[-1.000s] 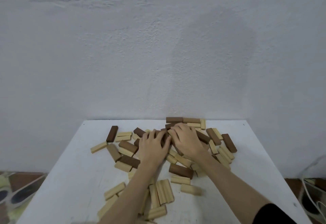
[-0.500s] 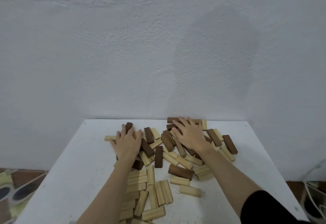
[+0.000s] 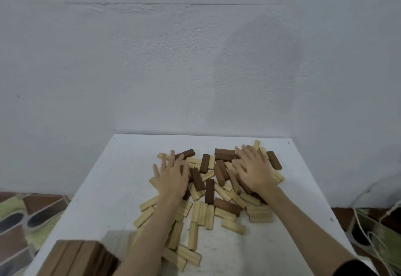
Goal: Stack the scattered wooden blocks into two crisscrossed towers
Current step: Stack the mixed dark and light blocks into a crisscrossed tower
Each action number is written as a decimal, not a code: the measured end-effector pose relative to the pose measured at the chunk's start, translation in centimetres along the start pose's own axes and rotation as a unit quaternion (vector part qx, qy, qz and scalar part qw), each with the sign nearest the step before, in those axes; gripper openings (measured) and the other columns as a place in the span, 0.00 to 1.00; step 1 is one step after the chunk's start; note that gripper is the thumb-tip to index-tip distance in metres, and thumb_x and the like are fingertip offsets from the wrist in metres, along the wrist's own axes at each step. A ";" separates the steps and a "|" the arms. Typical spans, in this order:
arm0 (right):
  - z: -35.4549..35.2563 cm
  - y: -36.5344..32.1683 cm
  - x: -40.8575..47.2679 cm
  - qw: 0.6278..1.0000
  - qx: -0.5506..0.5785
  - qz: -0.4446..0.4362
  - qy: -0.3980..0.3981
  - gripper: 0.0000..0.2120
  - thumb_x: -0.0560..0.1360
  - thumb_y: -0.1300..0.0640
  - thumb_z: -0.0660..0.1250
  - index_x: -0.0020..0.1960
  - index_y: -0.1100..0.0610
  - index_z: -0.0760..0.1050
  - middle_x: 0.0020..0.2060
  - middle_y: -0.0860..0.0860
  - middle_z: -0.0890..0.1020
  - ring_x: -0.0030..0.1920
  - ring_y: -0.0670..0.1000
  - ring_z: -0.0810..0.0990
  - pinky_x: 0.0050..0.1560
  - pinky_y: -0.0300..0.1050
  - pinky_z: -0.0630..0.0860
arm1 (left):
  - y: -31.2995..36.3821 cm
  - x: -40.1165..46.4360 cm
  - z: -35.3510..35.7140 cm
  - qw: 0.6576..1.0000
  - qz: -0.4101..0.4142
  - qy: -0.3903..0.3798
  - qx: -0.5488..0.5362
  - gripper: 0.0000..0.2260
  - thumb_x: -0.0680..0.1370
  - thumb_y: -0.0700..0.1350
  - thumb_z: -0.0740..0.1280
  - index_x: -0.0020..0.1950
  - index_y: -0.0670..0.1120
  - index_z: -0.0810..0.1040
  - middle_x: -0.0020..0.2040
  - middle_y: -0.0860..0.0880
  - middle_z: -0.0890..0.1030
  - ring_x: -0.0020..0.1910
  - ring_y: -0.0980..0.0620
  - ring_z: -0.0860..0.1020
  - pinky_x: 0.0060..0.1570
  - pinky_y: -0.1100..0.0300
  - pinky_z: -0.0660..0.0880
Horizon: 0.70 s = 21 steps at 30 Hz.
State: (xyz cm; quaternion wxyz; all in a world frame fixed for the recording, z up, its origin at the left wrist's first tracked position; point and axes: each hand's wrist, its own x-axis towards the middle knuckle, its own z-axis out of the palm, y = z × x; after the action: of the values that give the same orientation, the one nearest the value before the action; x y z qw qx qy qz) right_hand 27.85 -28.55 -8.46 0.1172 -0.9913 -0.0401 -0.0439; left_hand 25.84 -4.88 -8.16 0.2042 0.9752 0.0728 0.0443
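Several light and dark wooden blocks [image 3: 209, 191] lie scattered flat in a loose heap across the middle of the white table [image 3: 104, 199]. My left hand [image 3: 172, 178] lies palm down on the left side of the heap, fingers spread and straight. My right hand [image 3: 255, 170] rests flat on the right side of the heap with its fingers stretched toward the far edge. Neither hand grips a block. A stack of dark brown blocks [image 3: 78, 258] stands at the near left corner, cut off by the frame's bottom edge.
A plain white wall [image 3: 195, 69] rises straight behind the table's far edge. Patterned floor [image 3: 26, 217] shows at the left. White cables [image 3: 368, 232] lie on the floor at the right.
Both hands have slid apart over the heap, the left one leftward and the right one rightward and farther back, pushing blocks about. The camera has tilted down, bringing the dark stack into view.
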 end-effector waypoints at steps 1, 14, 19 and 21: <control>-0.3 0.6 -0.8 0.999 -0.011 0.036 0.030 0.30 0.78 0.37 0.42 0.75 0.48 0.60 0.75 0.49 0.60 0.75 0.56 0.55 0.71 0.59 0.54 | -0.2 -1.5 -0.4 0.999 -0.032 0.017 -0.002 0.21 0.82 0.56 0.46 0.75 0.55 0.59 0.78 0.52 0.51 0.77 0.49 0.44 0.73 0.45 0.41; 0.9 -1.0 -9.0 0.973 0.128 0.179 0.065 0.25 0.81 0.50 0.55 0.73 0.64 0.61 0.70 0.62 0.66 0.72 0.66 0.56 0.74 0.58 0.49 | -1.9 -13.0 0.2 0.989 -0.121 -0.037 0.078 0.31 0.76 0.62 0.30 0.77 0.54 0.42 0.78 0.49 0.42 0.76 0.42 0.40 0.70 0.38 0.39; 0.0 -1.9 -9.5 0.974 0.143 0.162 0.063 0.29 0.81 0.45 0.50 0.74 0.63 0.60 0.73 0.62 0.62 0.73 0.65 0.54 0.73 0.61 0.53 | -1.1 -11.9 -0.2 0.997 -0.055 -0.039 0.049 0.26 0.80 0.60 0.40 0.77 0.54 0.47 0.78 0.50 0.45 0.76 0.45 0.42 0.71 0.40 0.38; -0.1 -2.5 -10.3 0.982 0.140 0.087 0.097 0.32 0.77 0.43 0.45 0.71 0.61 0.67 0.72 0.60 0.65 0.73 0.63 0.59 0.71 0.62 0.60 | -0.5 -12.1 -0.2 0.997 0.056 0.016 0.045 0.26 0.80 0.60 0.43 0.74 0.52 0.62 0.77 0.48 0.58 0.76 0.45 0.52 0.71 0.42 0.41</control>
State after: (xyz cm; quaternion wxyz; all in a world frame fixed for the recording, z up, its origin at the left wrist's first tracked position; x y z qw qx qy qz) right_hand 17.36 -26.90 -8.77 0.2615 -0.9559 0.0520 -0.1236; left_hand 13.79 -6.29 -8.83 0.1560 0.9851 0.0232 0.0680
